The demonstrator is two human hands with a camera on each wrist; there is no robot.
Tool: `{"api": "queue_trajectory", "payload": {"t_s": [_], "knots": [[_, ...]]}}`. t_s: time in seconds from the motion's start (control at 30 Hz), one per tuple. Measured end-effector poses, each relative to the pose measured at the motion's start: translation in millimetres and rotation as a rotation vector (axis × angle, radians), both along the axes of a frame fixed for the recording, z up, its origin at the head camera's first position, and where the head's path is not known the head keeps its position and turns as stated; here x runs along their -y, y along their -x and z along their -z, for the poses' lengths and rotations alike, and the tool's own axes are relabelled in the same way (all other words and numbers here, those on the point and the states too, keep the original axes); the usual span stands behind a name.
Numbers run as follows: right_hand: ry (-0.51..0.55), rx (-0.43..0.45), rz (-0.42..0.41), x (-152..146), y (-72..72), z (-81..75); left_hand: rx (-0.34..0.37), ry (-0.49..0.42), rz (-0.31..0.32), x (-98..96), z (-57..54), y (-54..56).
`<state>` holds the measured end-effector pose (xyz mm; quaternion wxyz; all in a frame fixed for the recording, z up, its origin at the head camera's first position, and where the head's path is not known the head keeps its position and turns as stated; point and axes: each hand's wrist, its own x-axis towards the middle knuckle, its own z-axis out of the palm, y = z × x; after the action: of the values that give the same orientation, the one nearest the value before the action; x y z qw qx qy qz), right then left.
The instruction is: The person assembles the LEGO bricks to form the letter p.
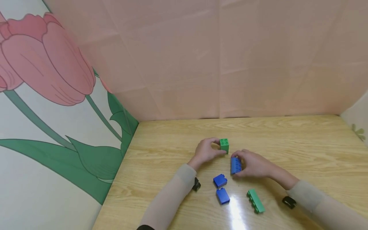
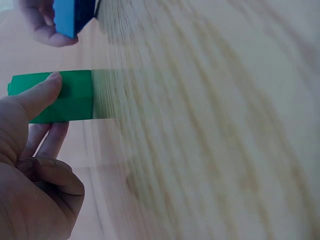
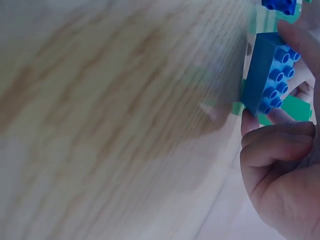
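My left hand (image 1: 205, 150) pinches a tall green block (image 1: 224, 145) with studs on top, thumb on one side and fingers on the other. In the left wrist view, the green block (image 2: 75, 97) stands with its base at the wooden table. Just to the right and nearer, my right hand (image 1: 254, 163) grips a long blue brick (image 1: 235, 165) by its two ends. Its two rows of studs face the right palm in the right wrist view, where the blue brick (image 3: 267, 75) appears tilted. The two held pieces are apart.
Two smaller blue bricks, one (image 1: 220, 180) behind the other (image 1: 223, 195), lie on the table (image 1: 161, 150) nearer me. A long green brick (image 1: 256, 201) lies on its side to their right. A pink-covered wall (image 1: 184, 64) rises behind the table, with a tulip-patterned panel (image 1: 51, 64) at left.
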<state>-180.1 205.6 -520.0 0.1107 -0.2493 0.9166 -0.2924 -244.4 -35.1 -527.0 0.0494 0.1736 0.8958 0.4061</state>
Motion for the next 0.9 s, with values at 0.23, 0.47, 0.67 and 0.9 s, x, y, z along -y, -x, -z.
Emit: {"api": "queue_trajectory", "payload": {"t_s": [0.23,0.47,0.67,0.9], "knots": [[-0.069,-0.014,0.027,8,-1.5,-3.5,0.004,-0.007,-0.003,0.1,1.0,0.0],[-0.107,-0.045,0.014,10,-2.0,-4.9,0.015,-0.011,-0.006,-0.5,0.4,-1.1],[0.038,-0.066,-0.076,-6,5.6,-3.9,0.016,-0.008,-0.007,-1.5,-0.5,-0.9],[0.225,0.105,-0.252,-26,23.7,-1.9,0.021,-0.004,-0.012,-1.9,-0.1,-0.8]]}}
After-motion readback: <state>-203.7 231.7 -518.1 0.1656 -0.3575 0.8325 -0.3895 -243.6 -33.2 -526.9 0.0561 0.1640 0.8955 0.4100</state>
